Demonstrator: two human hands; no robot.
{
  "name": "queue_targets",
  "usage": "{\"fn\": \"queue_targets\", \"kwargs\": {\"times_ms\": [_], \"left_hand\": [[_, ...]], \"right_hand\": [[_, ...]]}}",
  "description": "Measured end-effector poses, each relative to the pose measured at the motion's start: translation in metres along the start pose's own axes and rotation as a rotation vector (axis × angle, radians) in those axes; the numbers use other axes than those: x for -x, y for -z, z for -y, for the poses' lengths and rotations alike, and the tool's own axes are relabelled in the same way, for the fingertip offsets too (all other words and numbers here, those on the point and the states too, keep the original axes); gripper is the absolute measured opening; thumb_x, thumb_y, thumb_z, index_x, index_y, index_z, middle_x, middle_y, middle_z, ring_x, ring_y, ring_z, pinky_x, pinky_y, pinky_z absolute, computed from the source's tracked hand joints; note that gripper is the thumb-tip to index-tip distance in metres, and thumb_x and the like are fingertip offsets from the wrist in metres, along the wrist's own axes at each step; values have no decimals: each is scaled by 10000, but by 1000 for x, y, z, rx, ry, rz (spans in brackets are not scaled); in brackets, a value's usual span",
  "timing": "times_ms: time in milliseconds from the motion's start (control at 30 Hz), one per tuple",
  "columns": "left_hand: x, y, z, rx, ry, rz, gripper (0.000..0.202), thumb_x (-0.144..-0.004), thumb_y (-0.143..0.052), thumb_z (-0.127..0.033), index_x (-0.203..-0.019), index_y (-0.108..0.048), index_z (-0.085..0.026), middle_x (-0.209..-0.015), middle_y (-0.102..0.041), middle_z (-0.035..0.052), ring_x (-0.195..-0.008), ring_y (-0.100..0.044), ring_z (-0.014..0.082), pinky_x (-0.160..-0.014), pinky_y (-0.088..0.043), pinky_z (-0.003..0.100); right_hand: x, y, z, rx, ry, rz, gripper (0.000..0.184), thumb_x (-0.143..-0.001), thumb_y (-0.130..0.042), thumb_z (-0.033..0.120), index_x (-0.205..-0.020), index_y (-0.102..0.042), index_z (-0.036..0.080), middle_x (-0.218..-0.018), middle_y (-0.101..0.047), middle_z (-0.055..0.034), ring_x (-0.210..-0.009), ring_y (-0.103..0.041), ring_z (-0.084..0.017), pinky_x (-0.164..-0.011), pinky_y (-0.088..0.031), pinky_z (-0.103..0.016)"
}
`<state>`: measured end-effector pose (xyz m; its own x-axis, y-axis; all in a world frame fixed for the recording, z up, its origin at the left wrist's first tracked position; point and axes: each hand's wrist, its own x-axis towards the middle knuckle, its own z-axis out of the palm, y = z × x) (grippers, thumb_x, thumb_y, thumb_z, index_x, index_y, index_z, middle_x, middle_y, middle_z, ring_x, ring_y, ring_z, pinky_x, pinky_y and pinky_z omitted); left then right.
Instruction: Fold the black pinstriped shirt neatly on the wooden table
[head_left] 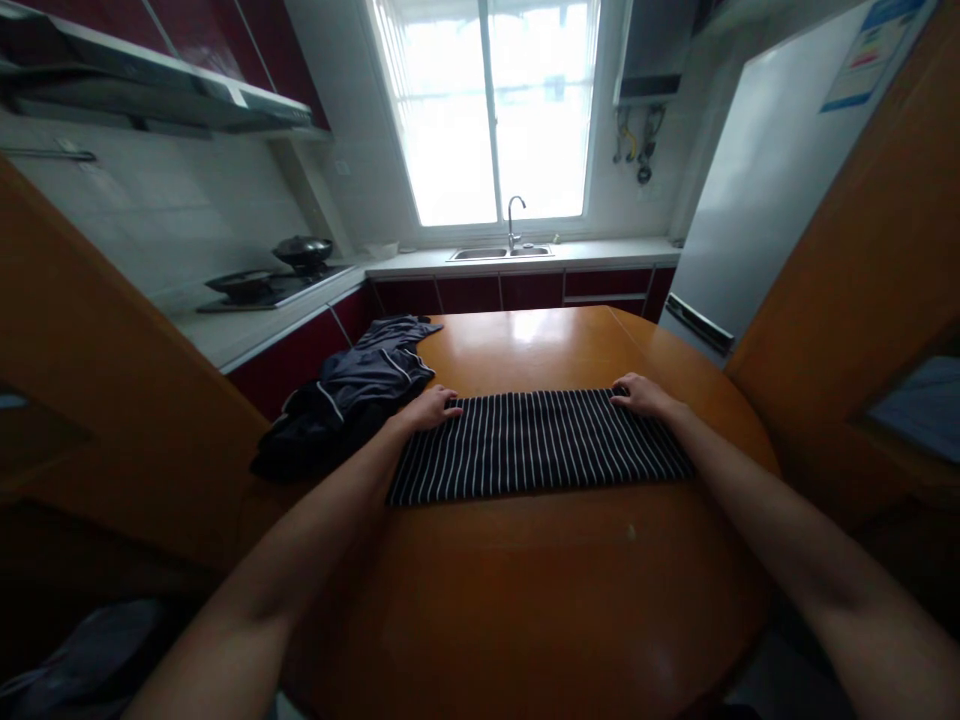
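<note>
A black cloth with thin white stripes [536, 445] lies folded into a long flat band across the round wooden table [525, 590]. My left hand [431, 408] rests on the cloth's far left corner, fingers curled and pressed down on the fabric. At the far right corner my right hand [639, 395] does the same, fingers bent over the edge. Both forearms reach in from the bottom of the view.
A heap of dark grey clothing with pale piping [349, 395] sits on the table's left edge. Beyond the table are a stove with pans [274, 275], a sink under the window [506, 250], and a white fridge [757, 190] on the right.
</note>
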<state>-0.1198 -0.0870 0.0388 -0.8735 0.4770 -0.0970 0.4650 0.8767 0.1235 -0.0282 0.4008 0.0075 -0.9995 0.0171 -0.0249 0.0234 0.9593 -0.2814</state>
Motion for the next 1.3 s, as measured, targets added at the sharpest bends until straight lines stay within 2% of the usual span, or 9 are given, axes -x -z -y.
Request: {"fn": "queue_targets", "kwargs": {"times_ms": [67,133,267,400,600,767,967,1100,1300], "left_hand": [[-12,14,3,24,-17,63,529,-840,-632,-526,-1199,-675,-140,-1203,-700,105,-1082,-661,213,-921,-477,220],[-22,25,5,31,-7,192,504,-761,-702,-562,-1042,-718,-144,-1038,-739,72,-949,-683,210,-806,-498,213],[-34,42,5,14,27,450,444,-637,-783,-561,-801,-728,-151,-810,-732,33,-812,-673,210,-714,-493,231],[-39,54,4,76,36,540,416,-564,-828,-508,-788,-744,-168,-779,-734,19,-781,-677,209,-696,-505,240],[-35,56,8,419,151,678,496,-528,-858,-535,-868,-736,-195,-890,-765,37,-794,-703,218,-698,-559,267],[-32,53,4,433,251,707,502,-493,-890,-532,-807,-725,-176,-927,-770,87,-810,-721,249,-695,-582,291],[-34,54,0,288,221,684,422,-490,-896,-470,-745,-739,-173,-873,-773,76,-831,-729,269,-679,-587,282],[-35,50,1,246,178,673,383,-480,-894,-435,-727,-752,-179,-830,-772,58,-838,-731,278,-688,-586,287],[-37,51,3,236,158,645,375,-459,-884,-413,-731,-764,-185,-807,-770,45,-805,-727,265,-685,-580,280]], "right_hand": [[-12,15,-7,-27,59,101,414,-833,-720,408,-1165,-720,161,-1249,-674,-138,-1135,-628,-260,-986,-456,-313],[-22,27,-10,-44,54,210,416,-780,-766,382,-1125,-730,152,-1189,-701,-126,-1061,-656,-249,-909,-489,-288],[-35,42,-7,-35,-6,377,477,-674,-821,366,-1083,-731,138,-1120,-720,-114,-972,-674,-247,-791,-513,-286],[-40,49,1,-41,-3,547,382,-631,-817,396,-911,-751,145,-900,-735,-72,-848,-678,-238,-708,-505,-291],[-45,55,2,-101,-4,527,421,-562,-868,420,-869,-744,161,-889,-734,-64,-865,-680,-238,-711,-513,-286],[-41,55,6,-215,-108,671,426,-554,-882,417,-849,-729,149,-893,-754,-86,-816,-710,-238,-677,-546,-294],[-34,54,8,-204,-132,624,300,-583,-859,303,-798,-725,142,-864,-763,-90,-798,-716,-234,-674,-559,-286],[-29,54,5,-273,-157,637,313,-574,-860,276,-822,-722,145,-882,-767,-88,-815,-720,-232,-697,-568,-289],[-26,53,4,-231,-175,606,325,-565,-869,290,-810,-717,142,-870,-762,-85,-813,-719,-233,-687,-560,-280]]}}
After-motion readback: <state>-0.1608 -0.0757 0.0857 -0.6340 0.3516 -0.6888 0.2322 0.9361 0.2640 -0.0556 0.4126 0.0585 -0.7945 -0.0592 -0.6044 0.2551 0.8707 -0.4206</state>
